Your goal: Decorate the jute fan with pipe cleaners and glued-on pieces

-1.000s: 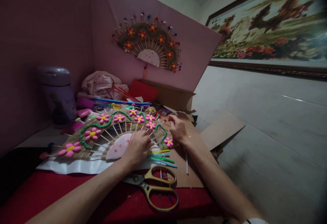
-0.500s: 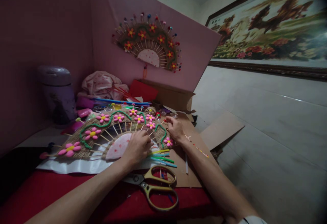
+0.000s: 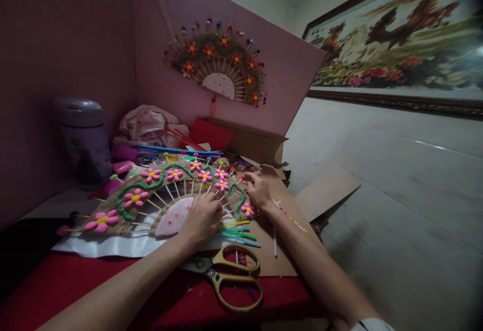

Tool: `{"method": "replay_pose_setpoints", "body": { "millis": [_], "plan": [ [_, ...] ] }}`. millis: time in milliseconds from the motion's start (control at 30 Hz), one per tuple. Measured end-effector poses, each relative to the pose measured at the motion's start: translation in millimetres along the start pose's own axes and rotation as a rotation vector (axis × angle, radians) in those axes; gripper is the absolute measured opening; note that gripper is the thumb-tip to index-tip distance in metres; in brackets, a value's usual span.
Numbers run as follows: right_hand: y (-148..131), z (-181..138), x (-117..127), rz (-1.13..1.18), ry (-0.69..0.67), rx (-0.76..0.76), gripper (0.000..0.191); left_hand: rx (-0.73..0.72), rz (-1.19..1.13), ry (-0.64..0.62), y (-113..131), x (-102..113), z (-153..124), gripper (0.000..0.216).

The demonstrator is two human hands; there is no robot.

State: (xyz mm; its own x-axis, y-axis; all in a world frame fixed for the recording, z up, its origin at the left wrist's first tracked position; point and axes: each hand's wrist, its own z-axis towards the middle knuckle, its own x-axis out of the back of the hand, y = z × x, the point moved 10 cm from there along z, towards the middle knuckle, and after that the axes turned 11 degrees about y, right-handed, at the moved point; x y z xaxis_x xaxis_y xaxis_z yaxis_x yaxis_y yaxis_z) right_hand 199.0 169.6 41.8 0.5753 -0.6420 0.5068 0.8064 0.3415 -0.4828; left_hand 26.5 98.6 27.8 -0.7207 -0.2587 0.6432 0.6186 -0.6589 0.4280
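Note:
A fan-shaped craft [image 3: 151, 195] of woven jute, wooden sticks, green cord and pink flowers lies flat on the table. My left hand [image 3: 204, 216] rests on its lower middle beside the pale half-disc hub, fingers curled down on the sticks. At the fan's right edge, by a stick tipped with a red bead, my right hand [image 3: 257, 188] has its fingers pinched together; what they pinch is too small to name. Several coloured sticks [image 3: 239, 233] lie just below the fan's right end.
Yellow-handled scissors [image 3: 230, 270] lie on the red table near the front edge. A purple jar [image 3: 85, 137] stands at back left, with pink cloth [image 3: 151, 125] and a cardboard box [image 3: 252, 142] behind. A finished fan [image 3: 221, 64] hangs on the pink board.
My right hand has shifted slightly left, closer to the fan's right edge. My left hand has stayed on the fan.

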Motion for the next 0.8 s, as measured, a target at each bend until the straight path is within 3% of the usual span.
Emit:
{"method": "replay_pose_setpoints", "body": {
  "millis": [800],
  "plan": [
    [-6.9,-0.2,2.8,-0.047,-0.005,0.046,0.033,-0.007,0.013,0.003,-0.3,0.3,-1.0,0.019]
  ]
}}
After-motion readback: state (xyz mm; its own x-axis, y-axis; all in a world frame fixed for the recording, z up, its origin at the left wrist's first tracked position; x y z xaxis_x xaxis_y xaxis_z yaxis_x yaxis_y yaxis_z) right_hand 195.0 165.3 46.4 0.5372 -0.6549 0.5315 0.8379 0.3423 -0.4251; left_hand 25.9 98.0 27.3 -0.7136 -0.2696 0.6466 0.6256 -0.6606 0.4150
